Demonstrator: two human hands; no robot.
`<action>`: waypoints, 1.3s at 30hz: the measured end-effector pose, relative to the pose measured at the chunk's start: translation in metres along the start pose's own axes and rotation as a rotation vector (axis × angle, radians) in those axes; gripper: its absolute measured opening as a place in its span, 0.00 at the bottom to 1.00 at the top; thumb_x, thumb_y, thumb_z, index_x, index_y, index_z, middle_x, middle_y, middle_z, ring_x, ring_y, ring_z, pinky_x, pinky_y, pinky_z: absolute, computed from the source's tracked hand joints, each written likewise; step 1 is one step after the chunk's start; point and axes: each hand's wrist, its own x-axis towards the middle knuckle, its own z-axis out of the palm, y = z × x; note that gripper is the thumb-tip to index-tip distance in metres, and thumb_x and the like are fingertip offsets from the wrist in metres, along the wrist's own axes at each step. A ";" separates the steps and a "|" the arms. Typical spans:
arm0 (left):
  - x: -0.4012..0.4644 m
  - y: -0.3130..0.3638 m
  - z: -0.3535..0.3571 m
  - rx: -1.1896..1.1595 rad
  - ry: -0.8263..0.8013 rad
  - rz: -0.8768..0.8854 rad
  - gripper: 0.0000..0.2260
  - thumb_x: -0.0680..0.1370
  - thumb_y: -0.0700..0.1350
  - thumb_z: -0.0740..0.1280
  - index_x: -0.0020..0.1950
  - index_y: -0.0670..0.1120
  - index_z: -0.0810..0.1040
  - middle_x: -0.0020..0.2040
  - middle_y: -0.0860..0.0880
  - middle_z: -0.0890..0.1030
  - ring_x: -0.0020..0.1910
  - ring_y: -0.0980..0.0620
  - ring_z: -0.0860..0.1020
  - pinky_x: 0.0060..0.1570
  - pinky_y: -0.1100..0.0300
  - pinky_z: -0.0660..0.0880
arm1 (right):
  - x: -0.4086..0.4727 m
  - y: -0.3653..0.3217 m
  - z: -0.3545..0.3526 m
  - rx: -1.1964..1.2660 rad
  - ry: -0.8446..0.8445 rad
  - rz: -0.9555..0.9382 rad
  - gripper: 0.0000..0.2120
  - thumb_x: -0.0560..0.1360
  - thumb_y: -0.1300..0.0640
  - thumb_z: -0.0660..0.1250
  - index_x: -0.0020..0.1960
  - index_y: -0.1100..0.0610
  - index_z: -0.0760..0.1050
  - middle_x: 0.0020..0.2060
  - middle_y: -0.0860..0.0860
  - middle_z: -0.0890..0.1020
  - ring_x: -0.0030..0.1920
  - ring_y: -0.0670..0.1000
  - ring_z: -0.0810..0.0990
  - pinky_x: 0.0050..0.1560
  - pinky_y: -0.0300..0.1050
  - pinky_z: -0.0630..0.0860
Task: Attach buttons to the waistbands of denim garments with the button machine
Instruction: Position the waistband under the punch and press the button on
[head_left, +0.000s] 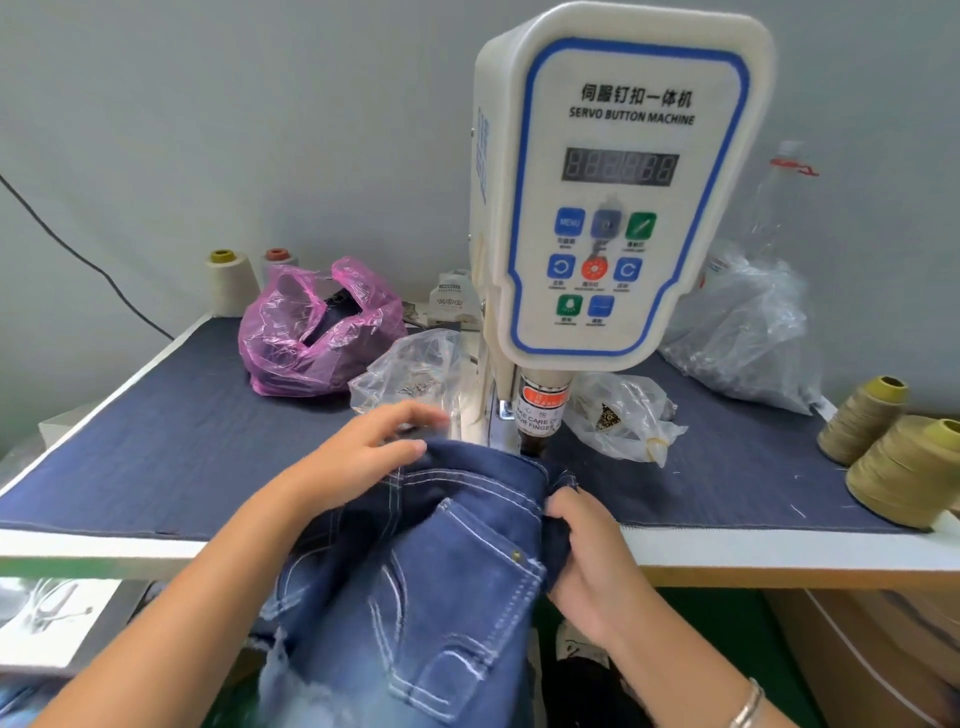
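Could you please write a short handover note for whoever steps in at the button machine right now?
Left hand: fingers relaxed, resting on the waistband of the denim garment, left of the press head.
Right hand: grips the waistband's right end, folded edge pinched.
The garment hangs over the table's front edge; the waistband lies at the base of the button machine.
Clear bag of small metal parts sits behind the left hand.
Done: garment brought to the machine. No button is visible on this waistband.
Left: line up the waistband under the head, keep fingers away, press the button.
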 end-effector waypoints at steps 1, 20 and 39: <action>-0.001 -0.004 0.004 -0.003 -0.030 -0.017 0.14 0.74 0.52 0.64 0.60 0.57 0.76 0.59 0.60 0.80 0.60 0.64 0.75 0.57 0.68 0.69 | 0.002 -0.001 -0.003 0.004 0.027 0.016 0.14 0.73 0.70 0.55 0.37 0.57 0.76 0.30 0.54 0.80 0.30 0.50 0.80 0.31 0.43 0.77; 0.026 0.022 0.035 -0.016 -0.315 -0.067 0.15 0.71 0.55 0.71 0.26 0.53 0.75 0.25 0.56 0.63 0.25 0.56 0.60 0.27 0.65 0.57 | 0.017 -0.070 -0.044 -1.179 -0.338 0.246 0.21 0.66 0.40 0.70 0.52 0.53 0.80 0.49 0.50 0.84 0.52 0.50 0.82 0.59 0.47 0.74; 0.036 -0.015 0.023 -0.280 -0.356 -0.303 0.17 0.80 0.42 0.66 0.69 0.46 0.72 0.65 0.47 0.78 0.62 0.51 0.78 0.63 0.57 0.73 | 0.055 -0.060 -0.063 -0.548 0.266 0.329 0.17 0.66 0.64 0.57 0.20 0.52 0.64 0.21 0.50 0.70 0.20 0.50 0.68 0.26 0.39 0.68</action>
